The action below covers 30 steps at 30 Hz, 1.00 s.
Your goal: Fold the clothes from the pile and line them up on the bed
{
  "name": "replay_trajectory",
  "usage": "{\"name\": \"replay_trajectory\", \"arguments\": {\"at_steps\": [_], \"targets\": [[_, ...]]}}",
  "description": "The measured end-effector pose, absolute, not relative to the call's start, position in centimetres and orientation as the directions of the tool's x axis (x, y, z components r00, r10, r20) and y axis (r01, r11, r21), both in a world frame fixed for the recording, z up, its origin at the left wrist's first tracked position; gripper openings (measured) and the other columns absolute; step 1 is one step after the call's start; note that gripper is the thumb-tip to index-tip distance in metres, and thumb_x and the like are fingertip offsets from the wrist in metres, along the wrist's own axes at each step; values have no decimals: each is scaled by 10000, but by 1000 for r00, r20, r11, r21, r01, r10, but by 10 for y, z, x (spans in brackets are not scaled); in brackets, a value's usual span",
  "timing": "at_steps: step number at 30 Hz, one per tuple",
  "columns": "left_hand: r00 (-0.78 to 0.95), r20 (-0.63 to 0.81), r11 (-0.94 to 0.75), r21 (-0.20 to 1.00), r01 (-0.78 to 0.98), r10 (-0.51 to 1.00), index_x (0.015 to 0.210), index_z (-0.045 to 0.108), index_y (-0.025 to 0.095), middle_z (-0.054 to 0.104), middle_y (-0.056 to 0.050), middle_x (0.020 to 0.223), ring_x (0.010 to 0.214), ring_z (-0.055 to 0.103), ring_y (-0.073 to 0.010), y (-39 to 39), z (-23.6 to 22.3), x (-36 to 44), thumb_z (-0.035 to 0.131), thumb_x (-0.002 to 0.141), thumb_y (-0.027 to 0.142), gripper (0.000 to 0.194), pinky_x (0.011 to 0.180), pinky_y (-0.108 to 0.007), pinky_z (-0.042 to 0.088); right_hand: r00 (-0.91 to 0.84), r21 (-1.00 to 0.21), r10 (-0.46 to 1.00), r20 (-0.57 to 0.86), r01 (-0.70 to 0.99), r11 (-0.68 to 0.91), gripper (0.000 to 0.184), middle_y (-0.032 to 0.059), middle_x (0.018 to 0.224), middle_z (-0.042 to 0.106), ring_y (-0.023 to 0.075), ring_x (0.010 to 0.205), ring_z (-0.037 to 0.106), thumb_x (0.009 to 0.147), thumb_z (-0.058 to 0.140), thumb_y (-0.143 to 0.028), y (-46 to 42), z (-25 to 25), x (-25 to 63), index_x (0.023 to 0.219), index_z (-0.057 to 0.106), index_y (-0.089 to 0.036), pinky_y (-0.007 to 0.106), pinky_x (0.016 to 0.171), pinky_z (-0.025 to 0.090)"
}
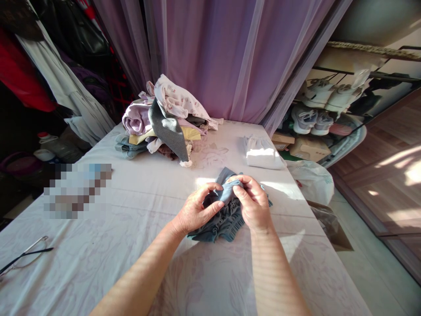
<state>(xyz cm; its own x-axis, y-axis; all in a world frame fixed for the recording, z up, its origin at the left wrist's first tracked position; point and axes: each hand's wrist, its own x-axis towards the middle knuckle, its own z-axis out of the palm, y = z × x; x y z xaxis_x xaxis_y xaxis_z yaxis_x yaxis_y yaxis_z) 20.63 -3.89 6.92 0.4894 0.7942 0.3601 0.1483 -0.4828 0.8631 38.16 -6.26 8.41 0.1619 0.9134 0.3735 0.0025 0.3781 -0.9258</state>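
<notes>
One blue garment (228, 221) lies bunched on the counter (131, 245), right in front of the person, its gathered edge toward the near side and a paler fold lifted at the top. The right hand (252, 199) pinches that fold between thumb and fingers. The left hand (201, 205) holds the same cloth from the other side, thumb and forefinger a little apart with fabric between them.

Beyond it to the right, near the counter's edge, sits a folded white garment (263, 153). Farther back to the left is a loose heap of clothes (166, 125), with a grey ribbed piece and a flowered one on top. A pixelated patch covers something at the left edge; nearer, a pair of glasses (28, 252) lies partly out of view.

A purple curtain (207, 57) hangs behind the counter. To the right, shoes (311, 119) stand on a rack above cardboard boxes (309, 148).
</notes>
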Motion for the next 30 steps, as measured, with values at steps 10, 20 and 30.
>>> {"name": "replay_trajectory", "arguments": {"at_steps": [10,20,30], "targets": [[427,466,-573,803,163,774,994,606,207,635,-97,1095,1101,577,-218,-38,72,212,611,904,313,140,969,-367,474,102,-909,904,416,58,412,142,20,863,653,193,845,619,838,685,-392,-63,84,390,858,687,-251,353,795,529],[533,434,-593,788,165,726,920,662,177,647,-132,1143,1093,623,-230,-34,62,210,592,908,353,190,938,-343,500,208,-870,891,403,-216,444,134,-13,869,674,195,861,650,833,696,-390,-62,85,393,948,664,-329,450,881,540],[644,121,-264,956,130,756,893,686,150,645,-21,781,712,559,-130,-40,79,207,451,953,531,451,653,-224,464,228,-865,897,378,-257,430,146,-14,770,561,211,857,640,834,663,-466,-64,88,397,916,627,-350,495,877,540]]}}
